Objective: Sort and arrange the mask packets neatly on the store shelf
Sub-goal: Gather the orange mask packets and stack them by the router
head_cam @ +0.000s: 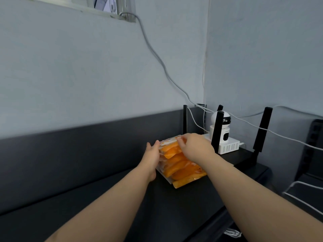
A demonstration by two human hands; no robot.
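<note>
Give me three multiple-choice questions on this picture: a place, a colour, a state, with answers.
1. Where is the white camera relative to the mask packets?
A. On top of them
B. To their right
C. To their left

2. What colour are the packets mostly?
A. Blue
B. Green
C. Orange

3. What is the left hand doing?
A. Pressing flat against the stack's side
B. Hanging at the person's side
C. Holding a cup

Answers:
1 B: it stands on a white box right of the stack.
2 C: orange shows through the wrapping.
3 A: its straight fingers lie against the stack's left side.
</note>
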